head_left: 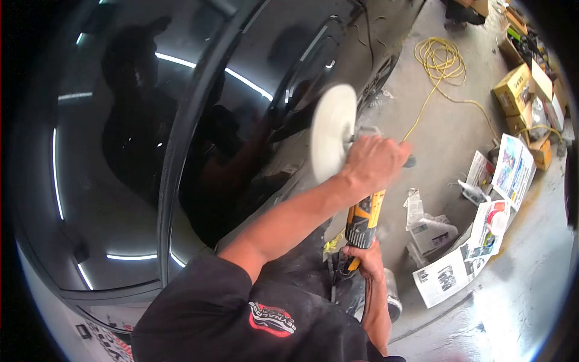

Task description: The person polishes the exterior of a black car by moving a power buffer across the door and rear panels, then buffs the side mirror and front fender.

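Right hand [362,256] grips yellow polisher [363,218] rear handle; left hand [375,163] wraps front handle, white pad [332,131] touching black car [199,120]. Newspapers [476,241] on floor.

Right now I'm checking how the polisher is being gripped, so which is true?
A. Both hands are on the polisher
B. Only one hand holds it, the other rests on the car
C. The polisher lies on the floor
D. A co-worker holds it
A: one hand, the left hand, grips near the head behind the white buffing pad, while the right hand holds the rear handle of the yellow polisher, beside the black car.
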